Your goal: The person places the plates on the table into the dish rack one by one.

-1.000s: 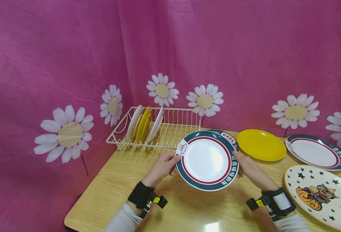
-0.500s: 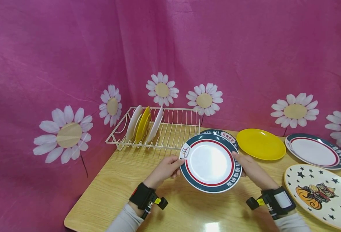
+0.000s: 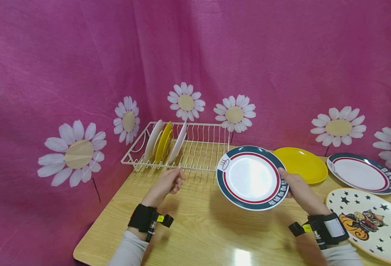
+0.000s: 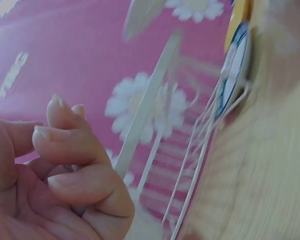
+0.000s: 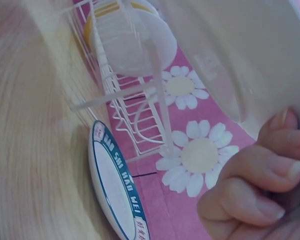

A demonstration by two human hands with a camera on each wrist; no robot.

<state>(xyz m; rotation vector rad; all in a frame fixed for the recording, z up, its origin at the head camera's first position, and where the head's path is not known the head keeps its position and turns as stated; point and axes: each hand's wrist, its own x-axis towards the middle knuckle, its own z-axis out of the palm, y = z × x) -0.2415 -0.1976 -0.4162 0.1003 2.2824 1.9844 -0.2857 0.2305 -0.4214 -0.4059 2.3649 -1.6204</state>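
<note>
My right hand (image 3: 296, 186) pinches the right rim of a white plate (image 3: 250, 179) with a dark blue-green edge, a red ring and printed characters. The plate is held tilted over the table; its pale underside shows in the right wrist view. Off the plate, my left hand (image 3: 165, 184) holds nothing, its fingers loosely curled, just in front of the wire dish rack (image 3: 205, 147). In the rack's left part stand a white plate (image 3: 153, 141), a yellow plate (image 3: 164, 143) and another white plate (image 3: 178, 143).
On the table (image 3: 188, 236), a yellow plate (image 3: 303, 166), a blue-rimmed plate (image 3: 361, 173) and a large star-patterned plate (image 3: 368, 221) lie to the right. Another blue-rimmed plate (image 5: 112, 180) near the rack is hidden in the head view. A pink flowered cloth (image 3: 275, 66) hangs behind.
My left hand has let go of the plate and moved left toward the rack's front. My right hand keeps hold of the plate and has shifted it right and slightly up.
</note>
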